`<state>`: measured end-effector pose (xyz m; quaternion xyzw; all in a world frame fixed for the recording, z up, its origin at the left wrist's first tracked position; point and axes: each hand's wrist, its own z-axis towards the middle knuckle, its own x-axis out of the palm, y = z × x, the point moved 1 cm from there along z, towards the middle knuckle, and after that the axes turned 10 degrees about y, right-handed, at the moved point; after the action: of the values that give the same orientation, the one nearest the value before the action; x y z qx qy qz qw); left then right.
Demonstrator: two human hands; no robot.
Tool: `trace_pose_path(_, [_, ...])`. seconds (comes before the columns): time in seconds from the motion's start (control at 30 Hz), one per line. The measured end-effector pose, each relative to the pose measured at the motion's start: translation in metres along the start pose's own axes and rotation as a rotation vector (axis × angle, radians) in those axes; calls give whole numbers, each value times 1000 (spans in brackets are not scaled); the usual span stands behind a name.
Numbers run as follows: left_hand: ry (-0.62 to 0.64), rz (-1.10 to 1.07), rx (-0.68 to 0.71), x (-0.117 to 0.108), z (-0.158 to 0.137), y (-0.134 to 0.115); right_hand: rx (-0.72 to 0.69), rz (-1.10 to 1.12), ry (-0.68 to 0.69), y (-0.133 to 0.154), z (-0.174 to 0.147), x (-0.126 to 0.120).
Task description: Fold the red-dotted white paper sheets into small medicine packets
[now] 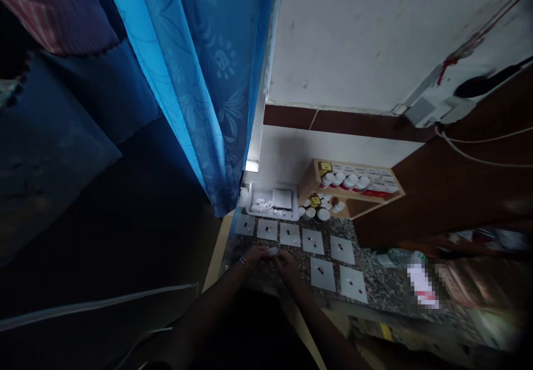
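Observation:
Both of my hands meet above the speckled counter, close to its front edge. Between them is a small folded white paper [272, 251]. My left hand [255, 255], with a bracelet or watch at the wrist, has its fingers closed on the left end. The fingers of my right hand [288, 265] pinch the right side. Beyond and to the right lie several flat white paper squares, among them one sheet [261, 236] and another sheet [328, 286], each bearing a few small pills. A pale plastic tray [296, 206] at the back holds many small folded white papers and a white stack.
A wooden shelf [306, 185] holds white-capped bottles [351, 181] and boxes, with more bottles [323, 215] before it. The blue curtain [200, 70] hangs left. A clear bottle [400, 256] lies right. A wall socket [433, 109] with cables is above.

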<state>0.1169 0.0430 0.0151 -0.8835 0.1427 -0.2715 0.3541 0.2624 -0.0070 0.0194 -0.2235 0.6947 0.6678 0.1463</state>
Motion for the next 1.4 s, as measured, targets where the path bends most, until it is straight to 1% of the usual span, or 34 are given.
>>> trace_pose_path(0.1, [-63, 14, -9, 2, -4, -1, 130, 129, -23, -4, -1, 7])
trace_pose_path(0.17, [-82, 35, 2, 4, -6, -2, 165, 181, -56, -4, -1, 10])
trace_pose_path(0.27, [-105, 71, 72, 8, -8, -3, 175, 227, -92, -2, 0, 11])
trace_pose_path(0.37, [-166, 204, 153, 11, -7, -2, 165, 237, -115, 1, 0, 9])
trace_pose_path(0.43, [-222, 315, 161, 13, -5, -2, 159, 236, -148, 4, 0, 7])
trace_pose_path(0.5, [-246, 398, 155, 14, -3, -4, 146, 229, -151, 6, 0, 3])
trace_pose_path(0.63, [-233, 490, 216, 17, -3, -11, 98, 205, -90, 10, 0, -6])
trace_pose_path(0.77, [-193, 458, 261, 17, -5, -14, 113, 192, -44, 10, 4, -14])
trace_pose_path(0.87, [-166, 417, 248, 15, -4, -11, 97, 182, 54, 9, 9, -21])
trace_pose_path(0.93, [-146, 416, 251, 13, -4, -9, 81, 133, 145, 8, 12, -23])
trace_pose_path(1.0, [-141, 425, 265, 11, -3, -7, 81, 73, 203, 6, 13, -25])
trace_pose_path(1.13, [-169, 460, 264, 10, -3, -3, 99, 24, 199, 1, 14, -22])
trace_pose_path(1.17, [-193, 472, 274, 10, -3, -2, 93, 21, 197, 0, 14, -20])
trace_pose_path(1.27, [-291, 550, 376, 12, -7, -1, 55, -3, 180, -2, 14, -17])
trace_pose_path(1.3, [-300, 597, 421, 14, -8, 0, 46, -15, 173, -3, 14, -17])
trace_pose_path(1.37, [-259, 711, 486, 16, -10, 1, 45, -51, 172, -3, 14, -17])
trace_pose_path(1.4, [-230, 755, 483, 17, -10, 2, 47, -68, 180, -3, 14, -18])
